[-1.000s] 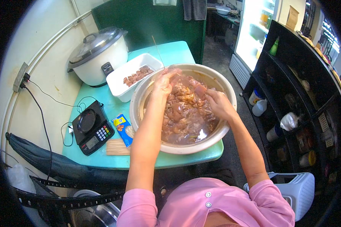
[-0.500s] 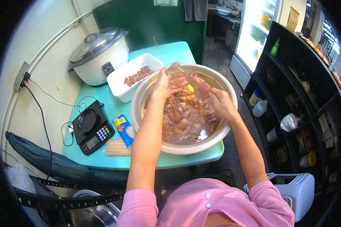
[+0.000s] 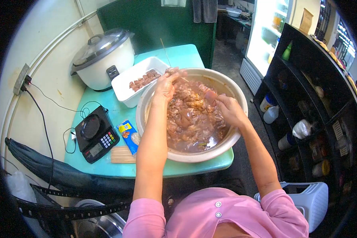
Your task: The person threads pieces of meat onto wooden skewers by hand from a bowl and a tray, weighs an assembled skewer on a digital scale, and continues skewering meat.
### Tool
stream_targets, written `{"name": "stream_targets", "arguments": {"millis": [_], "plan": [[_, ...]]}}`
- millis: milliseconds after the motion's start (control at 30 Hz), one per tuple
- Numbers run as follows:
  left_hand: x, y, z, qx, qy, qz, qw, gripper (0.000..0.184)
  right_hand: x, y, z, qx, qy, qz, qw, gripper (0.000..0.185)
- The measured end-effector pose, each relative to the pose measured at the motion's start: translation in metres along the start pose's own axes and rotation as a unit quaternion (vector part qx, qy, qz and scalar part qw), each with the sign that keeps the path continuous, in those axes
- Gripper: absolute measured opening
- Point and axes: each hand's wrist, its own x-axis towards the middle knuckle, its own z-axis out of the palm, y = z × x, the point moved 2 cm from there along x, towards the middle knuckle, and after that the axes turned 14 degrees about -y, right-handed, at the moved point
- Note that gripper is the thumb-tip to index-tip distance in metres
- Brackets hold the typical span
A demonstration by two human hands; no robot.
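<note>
A large round basin (image 3: 237, 139) holds raw meat (image 3: 190, 115) in brownish liquid. Over its upper left part, my left hand (image 3: 166, 86) is closed around a thin wooden skewer (image 3: 165, 51) that points up and away, with meat by the fingers. My right hand (image 3: 229, 108) pinches a piece of meat (image 3: 211, 96) above the basin's right half. Behind the left side of the basin, a white tray (image 3: 125, 84) contains small pieces of meat (image 3: 146, 80). Wooden skewers (image 3: 123, 154) lie in a bundle beside a blue packet (image 3: 127, 134), left of the basin.
The turquoise table (image 3: 186, 51) carries a rice cooker (image 3: 103, 59) at the back left and a black scale (image 3: 97, 135) at the left. Black shelves (image 3: 281, 75) stand on the right, with a grey plastic stool (image 3: 315, 202) below. A lit fridge (image 3: 261, 39) is behind.
Compared with the earlier frames, my left hand has shifted slightly left and its fingers have closed from a more spread pose. A yellow piece visible half a second ago no longer shows.
</note>
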Motion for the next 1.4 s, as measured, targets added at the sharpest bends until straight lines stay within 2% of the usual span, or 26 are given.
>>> {"name": "stream_targets", "arguments": {"millis": [200, 300, 367, 400, 667, 767, 967, 1067, 1133, 1267, 1400], "plan": [[0.003, 0.001, -0.003, 0.005, 0.014, -0.013, 1.000, 0.025, -0.001, -0.005, -0.004, -0.005, -0.004, 0.006, 1.000, 0.019], [0.005, -0.005, -0.009, -0.021, -0.005, -0.029, 0.999, 0.035, -0.002, -0.001, -0.001, -0.007, 0.002, 0.004, 1.000, 0.018], [0.004, -0.004, -0.003, -0.113, -0.003, -0.042, 0.993, 0.030, -0.002, 0.001, -0.002, -0.017, 0.014, 0.002, 1.000, 0.019], [0.002, -0.003, 0.000, -0.081, -0.010, -0.048, 0.996, 0.023, -0.001, 0.001, -0.002, -0.018, 0.008, 0.004, 1.000, 0.019], [0.003, -0.007, 0.002, -0.085, -0.022, -0.055, 0.995, 0.023, 0.000, -0.001, 0.000, -0.023, 0.021, 0.015, 0.999, 0.019], [0.001, -0.010, 0.011, -0.066, -0.062, -0.062, 0.994, 0.025, -0.002, 0.001, 0.000, -0.023, 0.008, 0.019, 1.000, 0.019], [-0.001, -0.005, 0.017, -0.054, -0.007, -0.044, 0.998, 0.025, 0.000, -0.002, -0.001, -0.037, 0.014, -0.010, 0.999, 0.020], [0.003, -0.003, 0.012, -0.114, -0.010, -0.068, 0.991, 0.022, -0.001, -0.003, -0.001, -0.034, 0.039, -0.005, 0.999, 0.019], [0.004, -0.007, 0.006, -0.107, 0.018, -0.057, 0.992, 0.023, -0.001, -0.002, -0.001, -0.037, 0.021, 0.015, 0.999, 0.019], [0.006, -0.008, 0.003, -0.087, 0.001, -0.053, 0.995, 0.022, 0.000, -0.001, -0.001, -0.032, 0.019, 0.012, 0.999, 0.019], [0.005, -0.007, 0.002, -0.104, 0.041, -0.038, 0.993, 0.025, 0.000, -0.001, 0.000, -0.033, 0.007, 0.015, 0.999, 0.019]]}}
